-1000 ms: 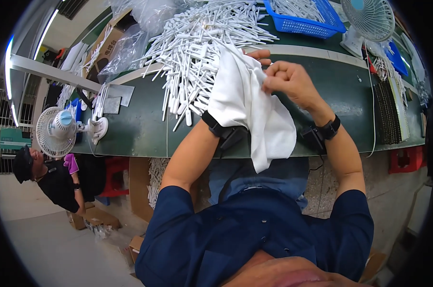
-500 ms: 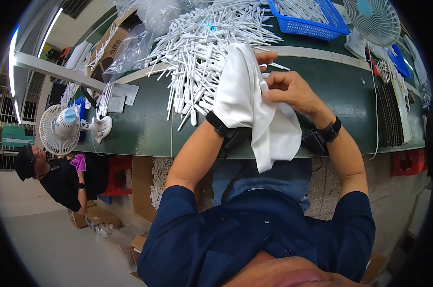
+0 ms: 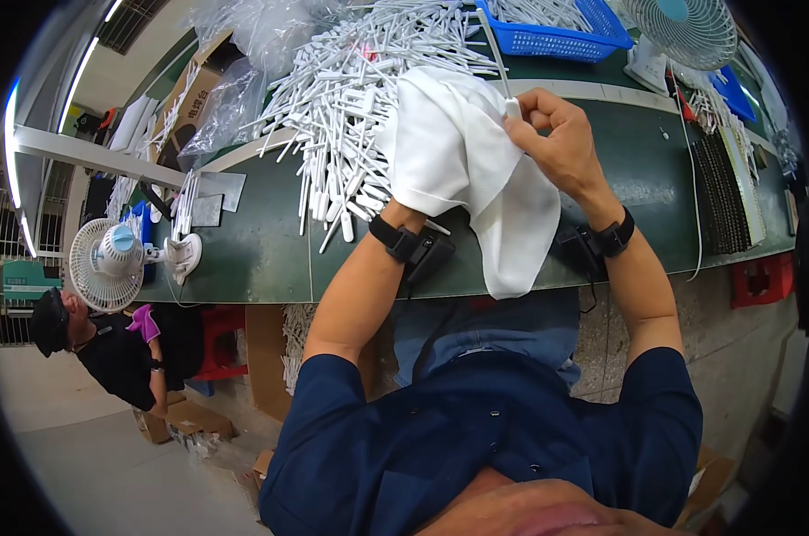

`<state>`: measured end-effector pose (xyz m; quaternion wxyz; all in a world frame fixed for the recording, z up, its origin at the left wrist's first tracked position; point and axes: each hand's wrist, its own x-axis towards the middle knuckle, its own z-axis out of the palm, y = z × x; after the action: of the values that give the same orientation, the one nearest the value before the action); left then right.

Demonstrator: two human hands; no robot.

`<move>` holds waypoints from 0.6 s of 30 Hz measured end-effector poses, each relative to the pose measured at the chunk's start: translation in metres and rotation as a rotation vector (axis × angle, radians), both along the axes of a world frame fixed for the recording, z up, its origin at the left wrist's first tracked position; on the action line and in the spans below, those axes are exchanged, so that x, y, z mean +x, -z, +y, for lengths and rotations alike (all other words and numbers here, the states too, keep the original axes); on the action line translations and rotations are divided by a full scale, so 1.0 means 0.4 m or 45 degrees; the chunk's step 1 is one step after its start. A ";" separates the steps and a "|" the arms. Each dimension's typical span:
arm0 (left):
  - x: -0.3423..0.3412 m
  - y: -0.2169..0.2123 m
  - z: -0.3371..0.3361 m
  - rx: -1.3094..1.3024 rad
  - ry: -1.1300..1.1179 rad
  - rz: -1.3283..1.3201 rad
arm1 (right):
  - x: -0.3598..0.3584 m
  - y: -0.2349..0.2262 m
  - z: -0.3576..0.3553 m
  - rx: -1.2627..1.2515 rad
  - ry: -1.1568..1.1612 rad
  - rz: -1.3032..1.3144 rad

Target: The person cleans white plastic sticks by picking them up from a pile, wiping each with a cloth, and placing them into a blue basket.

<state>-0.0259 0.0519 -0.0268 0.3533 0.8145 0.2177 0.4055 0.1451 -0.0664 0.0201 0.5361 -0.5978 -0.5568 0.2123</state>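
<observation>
A white cloth (image 3: pixel 449 134) drapes over my left hand, hiding its fingers; only the wrist (image 3: pixel 408 217) shows below it. One end of the cloth hangs toward the table's front edge. Beside the cloth, my right hand (image 3: pixel 558 138) is closed, thumb and fingers pinching the near end of a thin white stick (image 3: pixel 494 49). The stick points away from me, its lower end touching or very close to the cloth. Beyond and left of the cloth lies a big heap of similar white sticks (image 3: pixel 333 116) with wider ends.
A blue basket (image 3: pixel 556 45) of sticks stands at the back. Fans stand at left (image 3: pixel 109 255) and back right (image 3: pixel 686 27). Dark ridged strips (image 3: pixel 724 196) lie at the right; metal plates (image 3: pixel 221 189) at the left. A person (image 3: pixel 118 357) wearing a purple glove is at far left.
The cloth now covers the left fingers that stuck out past it. My right hand has gone from the cloth's edge to pinching a stick, and sits slightly higher. The view has shifted a little.
</observation>
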 end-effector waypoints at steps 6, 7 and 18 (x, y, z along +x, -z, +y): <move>-0.018 -0.034 -0.003 -0.962 0.438 -0.553 | -0.006 0.032 0.021 -0.473 -0.407 0.264; -0.021 -0.036 0.000 -1.471 0.648 -0.755 | -0.009 0.041 0.026 -0.523 -0.479 0.315; 0.011 0.093 0.028 -1.063 0.371 -0.470 | -0.046 0.017 0.005 -0.328 -0.258 -0.123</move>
<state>-0.0216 0.0632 -0.0640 0.7362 0.5395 0.1790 0.3675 0.1265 -0.0644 0.0133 0.4037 -0.6120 -0.6074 0.3059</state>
